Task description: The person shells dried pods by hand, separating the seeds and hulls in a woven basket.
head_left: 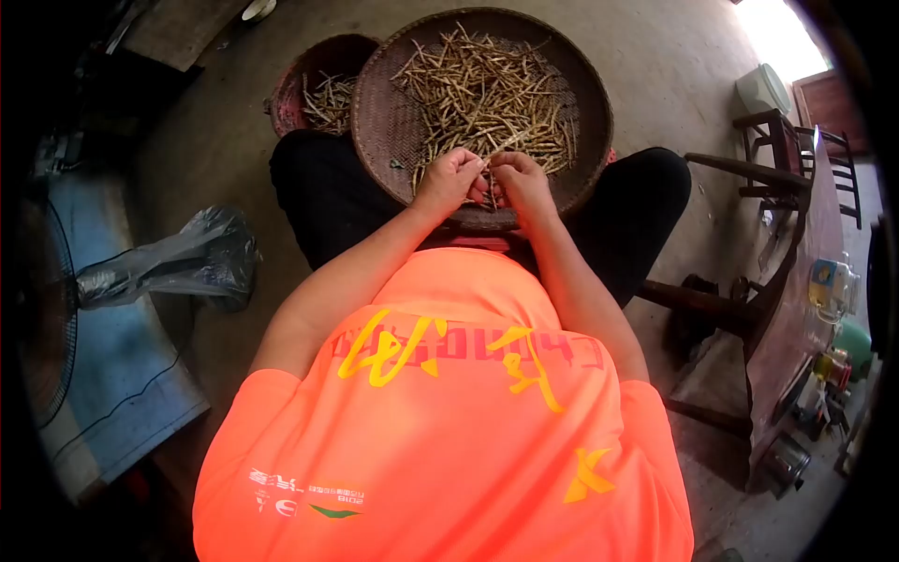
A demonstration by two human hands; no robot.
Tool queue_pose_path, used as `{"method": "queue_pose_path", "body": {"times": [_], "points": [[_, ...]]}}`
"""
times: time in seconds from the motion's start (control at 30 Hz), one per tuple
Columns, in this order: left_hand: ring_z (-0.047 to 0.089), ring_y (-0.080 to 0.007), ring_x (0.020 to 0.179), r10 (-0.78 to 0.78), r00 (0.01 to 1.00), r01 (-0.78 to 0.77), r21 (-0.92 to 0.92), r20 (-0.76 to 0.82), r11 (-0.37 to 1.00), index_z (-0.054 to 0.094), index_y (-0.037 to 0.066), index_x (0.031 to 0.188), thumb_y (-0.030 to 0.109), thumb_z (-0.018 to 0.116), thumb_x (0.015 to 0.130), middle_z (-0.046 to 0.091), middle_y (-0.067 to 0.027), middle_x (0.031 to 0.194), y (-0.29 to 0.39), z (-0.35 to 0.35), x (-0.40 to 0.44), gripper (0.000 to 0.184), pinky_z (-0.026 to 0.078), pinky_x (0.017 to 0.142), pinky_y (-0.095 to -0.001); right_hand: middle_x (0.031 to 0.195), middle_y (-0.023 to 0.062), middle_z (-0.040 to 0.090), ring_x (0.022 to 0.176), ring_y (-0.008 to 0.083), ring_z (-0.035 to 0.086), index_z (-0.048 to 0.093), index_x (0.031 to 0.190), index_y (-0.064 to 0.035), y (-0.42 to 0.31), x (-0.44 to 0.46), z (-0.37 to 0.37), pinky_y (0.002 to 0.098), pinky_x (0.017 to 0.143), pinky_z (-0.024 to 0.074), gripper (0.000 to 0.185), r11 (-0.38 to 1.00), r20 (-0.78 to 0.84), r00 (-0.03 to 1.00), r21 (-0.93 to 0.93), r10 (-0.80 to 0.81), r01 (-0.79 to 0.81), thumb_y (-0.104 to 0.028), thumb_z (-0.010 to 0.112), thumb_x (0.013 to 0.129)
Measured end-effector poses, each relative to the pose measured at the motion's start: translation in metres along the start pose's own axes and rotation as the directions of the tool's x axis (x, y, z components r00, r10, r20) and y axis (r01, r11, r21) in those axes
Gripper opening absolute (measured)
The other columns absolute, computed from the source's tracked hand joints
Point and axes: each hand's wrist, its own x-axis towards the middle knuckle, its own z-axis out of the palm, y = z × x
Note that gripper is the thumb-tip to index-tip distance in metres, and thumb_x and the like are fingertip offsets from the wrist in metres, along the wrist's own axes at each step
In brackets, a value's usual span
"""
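Two bare hands meet over the near side of a round woven basket [386, 131], the left hand [453, 178] and right hand [522, 181] both closed, fingertips pinching a thin dry pod [493, 187] between them. Loose brown pods [501, 89] cover much of the basket, set between the person's dark-clad knees. More pods lie in a reddish container [287, 98] just beside it, by the left knee.

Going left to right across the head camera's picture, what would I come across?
Fan → crumpled plastic bag → reddish basin → wide woven tray of dry pods → pale bucket → jar with a yellow label.
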Motion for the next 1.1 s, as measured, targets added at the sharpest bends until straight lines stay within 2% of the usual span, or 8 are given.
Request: {"method": "queue_pose_path", "body": {"times": [0.07,0.1,0.17,0.27,0.5,0.8,0.87,1.1], "points": [[0.059,-0.011,0.057,-0.038,0.999,0.036,-0.075,-0.026,0.997,0.056,0.001,0.096,0.017,0.052,0.095,0.061,-0.0058,0.072,-0.001,0.0,0.0,0.016,0.05,0.054,-0.0233,0.07,-0.0001,0.056,0.053,0.0044,0.049,0.06,0.096,-0.0048,-0.006,-0.006,0.0,0.0183,0.044,0.0405,0.015,0.993,-0.014,0.999,0.115,-0.03,0.032,-0.018,0.061,0.088],[0.059,-0.011,0.057,-0.037,0.999,0.035,-0.053,-0.033,0.998,0.056,0.001,0.096,0.017,0.052,0.095,0.061,-0.0058,0.072,0.001,-0.009,-0.001,0.016,0.05,0.054,-0.0233,0.07,-0.0001,0.056,0.053,0.0044,0.049,0.06,0.096,-0.0048,-0.007,-0.004,0.008,0.0183,0.044,0.0405,0.015,0.99,-0.004,0.999,0.135,-0.036,0.036,-0.018,0.061,0.088],[0.058,-0.0107,0.058,-0.017,1.0,0.017,-0.113,0.003,0.993,0.056,0.001,0.096,0.016,0.051,0.095,0.062,-0.0059,0.073,-0.001,-0.002,0.0,0.015,0.051,0.055,-0.0236,0.068,-0.0023,0.054,0.053,0.0035,0.047,0.06,0.091,-0.0059,-0.008,-0.006,0.001,0.0176,0.043,0.0385,0.014,0.995,0.081,0.997,0.094,0.007,-0.015,-0.019,0.062,0.088],[0.06,-0.011,0.059,-0.035,0.999,0.037,-0.094,0.024,0.995,0.055,0.001,0.097,0.013,0.051,0.095,0.063,-0.0066,0.076,0.006,-0.003,-0.003,0.013,0.052,0.057,-0.024,0.067,-0.0032,0.053,0.053,0.0042,0.046,0.061,0.087,-0.0057,-0.005,-0.004,0.004,0.0192,0.043,0.0378,0.015,0.991,0.047,0.998,0.132,-0.039,0.033,-0.02,0.064,0.086],[0.062,-0.0123,0.063,-0.09,0.996,0.093,-0.158,0.024,0.983,0.055,0.001,0.1,0.011,0.052,0.093,0.064,-0.0077,0.081,0.006,-0.002,-0.003,0.012,0.053,0.061,-0.0249,0.063,-0.0032,0.052,0.05,0.0037,0.046,0.061,0.086,-0.0076,-0.006,-0.004,0.005,0.0171,0.045,0.0372,0.012,0.984,0.006,0.999,0.176,-0.039,0.037,-0.019,0.064,0.087],[0.06,-0.0123,0.062,-0.071,0.994,0.082,-0.128,0.087,0.988,0.055,0.002,0.095,0.014,0.052,0.093,0.063,-0.0063,0.078,0.006,-0.004,-0.003,0.012,0.051,0.059,-0.0243,0.065,-0.0009,0.054,0.054,0.0066,0.048,0.061,0.083,-0.0044,-0.009,-0.007,0.003,0.0205,0.048,0.0391,0.014,0.988,0.074,0.997,0.152,-0.01,-0.001,-0.017,0.058,0.087],[0.058,-0.0117,0.06,-0.085,0.991,0.106,-0.209,0.107,0.972,0.055,0.003,0.094,0.015,0.051,0.094,0.061,-0.0041,0.075,0.006,-0.004,-0.004,0.013,0.05,0.058,-0.0239,0.065,-0.0006,0.054,0.054,0.0069,0.047,0.061,0.082,-0.0043,-0.006,-0.005,0.001,0.0206,0.048,0.039,0.014,0.981,0.105,0.994,0.192,0.008,-0.029,-0.017,0.058,0.088],[0.055,-0.0114,0.058,-0.074,0.985,0.115,-0.271,0.155,0.956,0.054,0.005,0.092,0.016,0.05,0.094,0.058,-0.0027,0.072,0.0,-0.01,-0.001,0.012,0.049,0.058,-0.0236,0.065,-0.0005,0.053,0.053,0.0065,0.047,0.058,0.082,-0.0061,-0.006,-0.003,-0.001,0.0183,0.048,0.0388,0.013,0.981,0.152,0.988,0.189,0.017,-0.045,-0.017,0.059,0.088]]}}
